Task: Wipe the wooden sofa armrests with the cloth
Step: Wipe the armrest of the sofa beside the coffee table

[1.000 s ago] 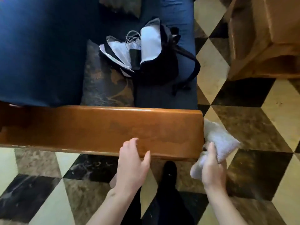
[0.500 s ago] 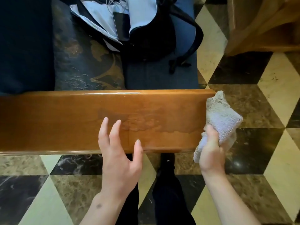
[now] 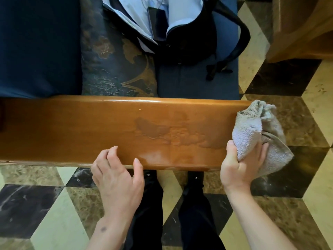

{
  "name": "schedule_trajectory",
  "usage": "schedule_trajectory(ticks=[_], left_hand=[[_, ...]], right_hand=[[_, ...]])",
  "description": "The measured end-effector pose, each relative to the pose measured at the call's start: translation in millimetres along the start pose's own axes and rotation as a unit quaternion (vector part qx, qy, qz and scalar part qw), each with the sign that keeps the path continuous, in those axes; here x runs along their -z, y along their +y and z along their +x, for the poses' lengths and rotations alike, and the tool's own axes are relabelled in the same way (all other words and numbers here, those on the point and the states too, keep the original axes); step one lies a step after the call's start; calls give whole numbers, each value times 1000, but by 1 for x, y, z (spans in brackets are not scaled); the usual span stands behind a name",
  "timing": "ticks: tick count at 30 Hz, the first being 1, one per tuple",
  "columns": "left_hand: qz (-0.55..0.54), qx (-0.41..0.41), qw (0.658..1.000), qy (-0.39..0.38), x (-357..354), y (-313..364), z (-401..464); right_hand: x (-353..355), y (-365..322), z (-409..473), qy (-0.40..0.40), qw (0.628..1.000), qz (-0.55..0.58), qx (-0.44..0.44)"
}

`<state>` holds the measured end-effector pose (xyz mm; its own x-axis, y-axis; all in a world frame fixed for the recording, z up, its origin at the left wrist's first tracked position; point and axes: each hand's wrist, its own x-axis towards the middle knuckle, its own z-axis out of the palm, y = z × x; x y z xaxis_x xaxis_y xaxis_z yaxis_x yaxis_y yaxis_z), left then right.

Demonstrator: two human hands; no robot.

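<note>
A glossy brown wooden armrest [image 3: 90, 130] runs across the middle of the head view, with a damp patch on its right half. My right hand [image 3: 239, 166] grips a bunched grey-white cloth [image 3: 259, 134] pressed against the armrest's right end. My left hand [image 3: 117, 175] holds nothing; its curled fingers rest on the armrest's near edge, thumb out to the right.
Beyond the armrest lie the dark blue sofa seat [image 3: 198, 83], a patterned cushion [image 3: 117, 69] and an open black backpack [image 3: 180, 27]. A wooden piece of furniture [image 3: 302, 27] stands at the upper right. My dark trouser legs [image 3: 180, 213] stand on the chequered marble floor [image 3: 306, 177].
The camera has leaned closer over the armrest. My right hand has raised the cloth up along the armrest's right end. My left hand's fingers have curled on the near edge.
</note>
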<state>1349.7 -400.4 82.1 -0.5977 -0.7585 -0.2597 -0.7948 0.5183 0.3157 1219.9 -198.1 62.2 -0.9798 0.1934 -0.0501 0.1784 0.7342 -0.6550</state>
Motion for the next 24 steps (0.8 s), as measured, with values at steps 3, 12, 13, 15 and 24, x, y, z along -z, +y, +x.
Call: schedule_trajectory(ticks=[3,12,13,15,24], left_hand=[[-10,2,1000,13,1,-11,5],[-66,11,997,29,17,-47,32],[-63,19,997,29,20,-54,36],[-56,34,997,32,26,-66,43],[-89,99,989,63,51,-114,72]], right_hand=[[-10,-13,-7,-7,999,-18,41],[-55,-65,-43,-53,992,-58,103],[-62,-73,-49,-61,990,-59,110],[-76,-88,-60,-87,987,-52,125],[-144,-145,-112,-102,982,-18,160]])
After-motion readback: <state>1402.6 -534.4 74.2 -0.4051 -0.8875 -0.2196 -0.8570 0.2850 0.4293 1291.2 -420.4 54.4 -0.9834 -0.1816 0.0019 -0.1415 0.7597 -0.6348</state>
